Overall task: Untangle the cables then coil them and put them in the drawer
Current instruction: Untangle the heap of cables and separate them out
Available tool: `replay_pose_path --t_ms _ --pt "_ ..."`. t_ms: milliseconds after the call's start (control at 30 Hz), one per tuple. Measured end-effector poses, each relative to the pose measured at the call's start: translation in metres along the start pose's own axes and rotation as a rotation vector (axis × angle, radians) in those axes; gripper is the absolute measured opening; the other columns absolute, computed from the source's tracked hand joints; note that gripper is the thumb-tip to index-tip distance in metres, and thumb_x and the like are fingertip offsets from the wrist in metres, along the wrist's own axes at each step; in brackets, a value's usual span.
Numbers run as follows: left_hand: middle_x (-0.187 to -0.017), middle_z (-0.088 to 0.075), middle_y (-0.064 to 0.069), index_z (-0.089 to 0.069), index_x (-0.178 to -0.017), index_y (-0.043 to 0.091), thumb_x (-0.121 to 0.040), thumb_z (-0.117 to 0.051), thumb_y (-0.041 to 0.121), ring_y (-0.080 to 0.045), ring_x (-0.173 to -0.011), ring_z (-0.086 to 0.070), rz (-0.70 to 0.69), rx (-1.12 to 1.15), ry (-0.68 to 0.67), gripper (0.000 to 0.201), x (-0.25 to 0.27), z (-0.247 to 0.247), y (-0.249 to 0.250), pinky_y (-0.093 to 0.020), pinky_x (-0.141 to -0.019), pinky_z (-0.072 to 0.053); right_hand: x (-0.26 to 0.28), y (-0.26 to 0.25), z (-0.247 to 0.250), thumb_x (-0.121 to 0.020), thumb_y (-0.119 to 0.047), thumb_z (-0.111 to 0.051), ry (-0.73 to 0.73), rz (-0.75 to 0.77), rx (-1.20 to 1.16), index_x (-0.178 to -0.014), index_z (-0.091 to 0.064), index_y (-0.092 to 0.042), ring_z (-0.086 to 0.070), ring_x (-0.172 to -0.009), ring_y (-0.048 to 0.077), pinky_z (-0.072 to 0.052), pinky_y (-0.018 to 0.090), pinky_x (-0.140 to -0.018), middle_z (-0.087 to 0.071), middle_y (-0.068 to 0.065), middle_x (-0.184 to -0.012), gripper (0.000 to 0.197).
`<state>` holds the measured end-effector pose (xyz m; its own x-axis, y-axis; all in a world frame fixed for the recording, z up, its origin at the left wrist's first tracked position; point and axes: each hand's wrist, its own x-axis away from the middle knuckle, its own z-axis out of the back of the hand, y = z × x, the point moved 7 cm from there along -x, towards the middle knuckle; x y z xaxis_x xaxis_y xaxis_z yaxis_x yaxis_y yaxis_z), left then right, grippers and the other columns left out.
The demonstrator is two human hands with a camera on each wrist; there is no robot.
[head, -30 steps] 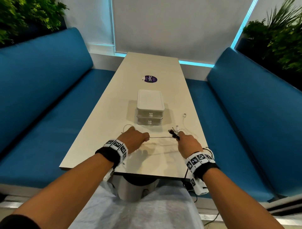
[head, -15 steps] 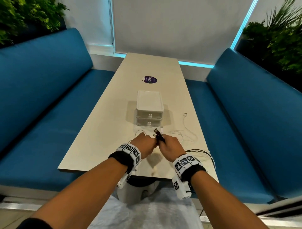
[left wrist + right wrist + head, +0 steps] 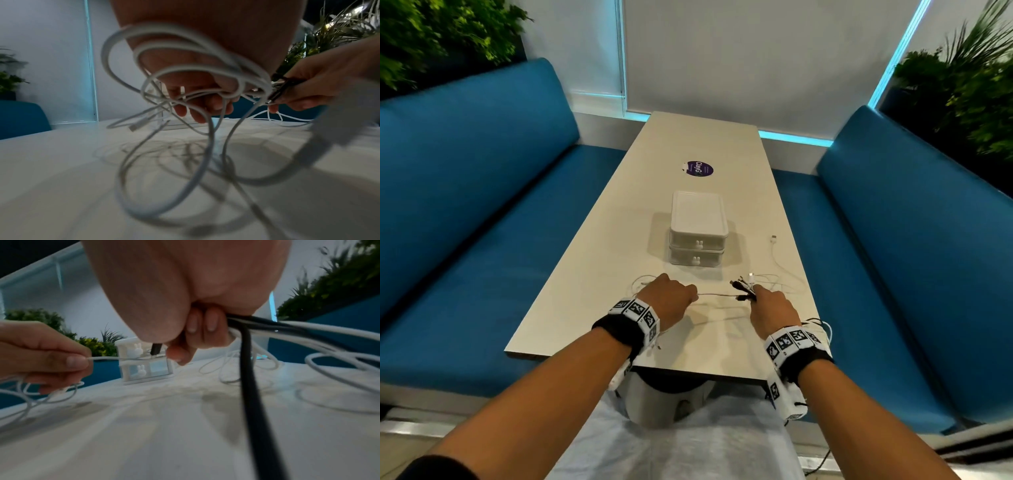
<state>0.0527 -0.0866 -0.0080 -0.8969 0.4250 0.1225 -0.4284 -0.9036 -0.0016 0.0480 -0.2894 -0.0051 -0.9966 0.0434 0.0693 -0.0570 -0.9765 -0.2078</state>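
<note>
My left hand (image 3: 671, 296) grips loops of a white cable (image 3: 185, 48) wound around its fingers, above the near part of the table (image 3: 599, 260). A taut stretch of that white cable (image 3: 714, 294) runs to my right hand (image 3: 768, 303). The right hand (image 3: 197, 331) pinches a bunch of cable ends (image 3: 743, 286), black and white, with a black cable (image 3: 249, 386) hanging from it. More white cable (image 3: 782, 270) lies loose on the table to the right. The white two-drawer box (image 3: 698, 236) stands beyond both hands, drawers closed.
A purple round sticker (image 3: 699, 168) lies on the table farther back. Blue benches (image 3: 465, 222) run along both sides, with plants (image 3: 969, 89) behind them. More cables (image 3: 822, 327) hang off the table's near right edge.
My hands were apart, met half a second ago, and have drawn apart again, stretching the white cable taut between them.
</note>
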Motion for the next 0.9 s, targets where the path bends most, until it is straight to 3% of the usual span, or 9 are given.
replay_pose_path --t_ms 133,233,333,467,600,700,767,900 --pt "-0.102 -0.066 -0.013 -0.056 -0.118 0.014 -0.104 -0.030 0.021 -0.032 -0.095 -0.053 -0.012 -0.062 0.012 0.030 -0.005 0.003 0.017 -0.034 -0.074 -0.031 0.004 -0.009 0.006 -0.095 -0.016 -0.041 0.118 -0.022 -0.220 -0.126 -0.050 -0.021 -0.061 -0.082 0.038 -0.048 0.037 -0.067 -0.064 0.016 -0.092 0.033" --pt "-0.105 -0.066 -0.016 -0.059 -0.115 0.014 -0.105 -0.031 0.026 -0.035 -0.097 -0.055 -0.036 -0.064 -0.030 0.031 -0.005 0.000 0.028 -0.036 -0.076 -0.034 0.008 -0.026 0.005 -0.091 -0.018 -0.043 0.094 0.018 -0.343 -0.118 -0.052 -0.020 -0.060 -0.080 0.038 -0.054 0.044 -0.072 -0.064 0.017 -0.093 0.029" --pt "-0.102 -0.066 -0.016 -0.058 -0.113 0.013 -0.104 -0.037 0.021 -0.036 -0.096 -0.058 -0.076 -0.054 -0.028 0.025 -0.003 0.002 0.041 -0.035 -0.074 -0.033 0.009 -0.043 0.000 -0.089 -0.018 -0.043 0.055 0.063 -0.437 -0.115 -0.057 -0.018 -0.062 -0.086 0.037 -0.054 0.043 -0.077 -0.067 0.016 -0.098 0.030" --pt "-0.094 -0.068 -0.009 -0.056 -0.109 0.017 -0.093 -0.039 0.004 -0.031 -0.086 -0.061 -0.120 -0.093 0.001 0.027 0.000 0.010 0.048 -0.035 -0.078 -0.032 0.012 -0.059 -0.013 -0.093 -0.018 -0.044 -0.062 0.174 -0.389 -0.102 -0.062 -0.011 -0.063 -0.086 0.033 -0.051 0.037 -0.073 -0.069 0.013 -0.091 0.021" --pt "-0.097 -0.069 -0.006 -0.056 -0.118 0.018 -0.094 -0.039 0.004 -0.030 -0.089 -0.064 -0.132 -0.140 0.018 0.032 -0.003 0.007 0.038 -0.033 -0.077 -0.029 0.009 -0.057 -0.019 -0.093 -0.019 -0.044 -0.176 0.203 -0.416 -0.089 -0.063 -0.023 -0.067 -0.071 0.017 -0.051 0.026 -0.065 -0.072 -0.001 -0.074 0.020" --pt "-0.104 -0.070 -0.008 -0.062 -0.118 0.017 -0.099 -0.044 0.011 -0.032 -0.095 -0.064 -0.174 -0.188 -0.005 0.026 -0.004 0.003 0.035 -0.033 -0.073 -0.035 0.006 -0.053 -0.018 -0.093 -0.021 -0.046 -0.145 0.243 -0.248 -0.098 -0.062 -0.018 -0.064 -0.082 0.030 -0.052 0.038 -0.072 -0.070 0.010 -0.086 0.018" --pt "-0.107 -0.068 -0.013 -0.062 -0.115 0.012 -0.102 -0.044 0.018 -0.034 -0.099 -0.061 -0.138 -0.153 -0.023 0.023 -0.005 0.002 0.025 -0.035 -0.075 -0.040 0.003 -0.039 -0.016 -0.094 -0.021 -0.046 -0.097 0.213 -0.135 -0.108 -0.058 -0.017 -0.063 -0.087 0.037 -0.052 0.040 -0.073 -0.066 0.016 -0.094 0.019" --pt "-0.111 -0.064 -0.015 -0.063 -0.114 0.009 -0.099 -0.047 0.016 -0.032 -0.106 -0.059 -0.075 -0.055 -0.078 0.022 -0.002 -0.003 -0.001 -0.032 -0.076 -0.038 -0.005 0.021 -0.003 -0.098 -0.024 -0.044 -0.032 -0.030 -0.064 -0.111 -0.056 -0.015 -0.062 -0.086 0.034 -0.051 0.037 -0.072 -0.064 0.014 -0.097 0.020"
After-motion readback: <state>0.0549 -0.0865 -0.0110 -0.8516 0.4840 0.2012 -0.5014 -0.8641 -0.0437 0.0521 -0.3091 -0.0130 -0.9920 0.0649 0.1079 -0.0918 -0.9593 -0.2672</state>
